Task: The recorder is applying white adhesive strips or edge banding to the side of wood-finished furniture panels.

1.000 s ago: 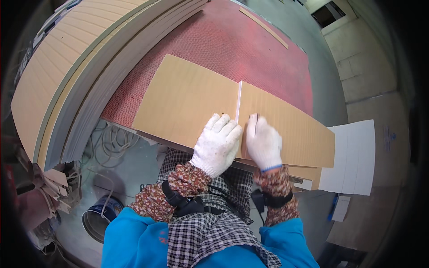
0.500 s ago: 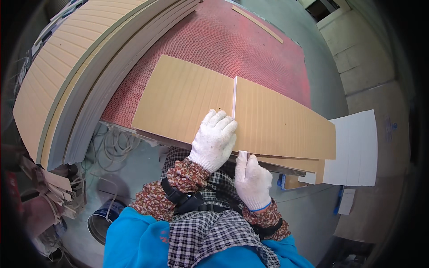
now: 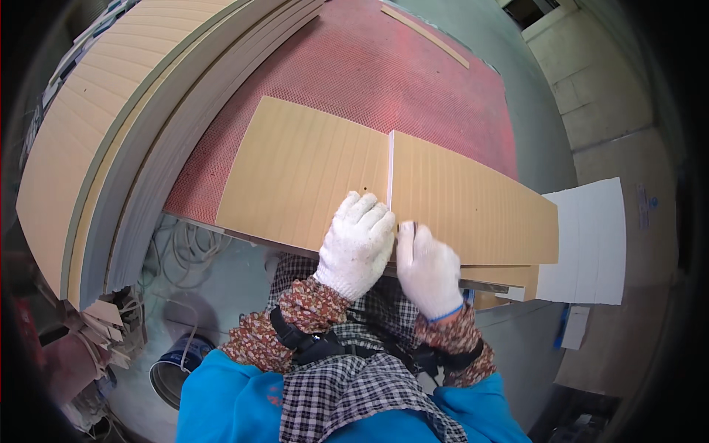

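Note:
My left hand (image 3: 356, 244), in a white knitted glove, lies on a tan grooved panel (image 3: 295, 166), with its fingers reaching the seam where the white edge of a second tan panel (image 3: 487, 196) rises slightly. The fingers are stretched out and hold nothing. My right hand (image 3: 430, 267), gloved the same way, is closed over the near edge of the second panel, just right of the seam. Between its thumb and forefinger shows a small dark sliver of something. The rest of it is hidden in the glove.
A tall stack of curved grooved panels (image 3: 125, 66) stands at the left. Under the work lies a red mesh mat (image 3: 354, 66) with a thin strip (image 3: 425, 37) on it. A white board (image 3: 587, 240) sticks out at the right. A bucket (image 3: 173, 369) and coiled hose (image 3: 188, 244) are below left.
My right hand has moved up and slightly right, from below the panel's near edge onto the panel beside the seam. My left hand stays nearly in place on the left panel.

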A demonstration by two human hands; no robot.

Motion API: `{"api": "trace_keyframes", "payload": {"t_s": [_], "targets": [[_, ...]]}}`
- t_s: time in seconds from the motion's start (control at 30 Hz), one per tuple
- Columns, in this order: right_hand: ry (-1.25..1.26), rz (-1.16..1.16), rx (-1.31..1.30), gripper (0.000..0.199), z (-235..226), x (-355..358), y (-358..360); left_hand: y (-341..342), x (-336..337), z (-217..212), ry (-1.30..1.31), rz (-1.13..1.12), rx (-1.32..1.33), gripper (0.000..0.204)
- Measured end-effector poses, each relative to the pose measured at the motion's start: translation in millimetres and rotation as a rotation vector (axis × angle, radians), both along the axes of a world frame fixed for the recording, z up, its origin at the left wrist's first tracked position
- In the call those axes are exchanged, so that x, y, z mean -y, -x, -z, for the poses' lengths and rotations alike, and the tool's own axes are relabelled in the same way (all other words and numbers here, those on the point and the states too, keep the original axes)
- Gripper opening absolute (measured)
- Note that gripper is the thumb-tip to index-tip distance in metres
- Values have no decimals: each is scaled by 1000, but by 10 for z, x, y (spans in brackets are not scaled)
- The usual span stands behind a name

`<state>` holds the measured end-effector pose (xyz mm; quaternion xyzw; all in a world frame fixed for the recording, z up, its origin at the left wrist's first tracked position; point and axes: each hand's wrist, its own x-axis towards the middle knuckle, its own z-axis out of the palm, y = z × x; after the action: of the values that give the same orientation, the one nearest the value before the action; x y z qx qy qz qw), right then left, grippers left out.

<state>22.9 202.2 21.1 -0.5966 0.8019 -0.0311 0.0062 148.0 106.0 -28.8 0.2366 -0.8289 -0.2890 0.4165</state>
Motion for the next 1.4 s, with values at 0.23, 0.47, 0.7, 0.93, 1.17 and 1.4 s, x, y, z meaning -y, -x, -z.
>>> {"api": "trace_keyframes", "payload": {"t_s": [0.23,0.47,0.7,0.93,1.17,1.4], "targets": [[-33,49,39,44,200,1040,666,4,-22,13,21,-39,-7,24],[-66,22,-3,48,217,1830,1072,10,-21,22,-12,-14,-20,26],[-45,-169,-236,41,207,1589,867,-13,-2,-15,26,-6,-23,25],[17,138,100,38,87,523,221,12,-37,34,29,-37,-57,22],[106,101,-43,32,136,-400,-277,-26,-75,36,25,-28,-34,22],[-18,-61,70,23,217,-1019,-158,-10,-126,-8,-18,0,55,24]]}}
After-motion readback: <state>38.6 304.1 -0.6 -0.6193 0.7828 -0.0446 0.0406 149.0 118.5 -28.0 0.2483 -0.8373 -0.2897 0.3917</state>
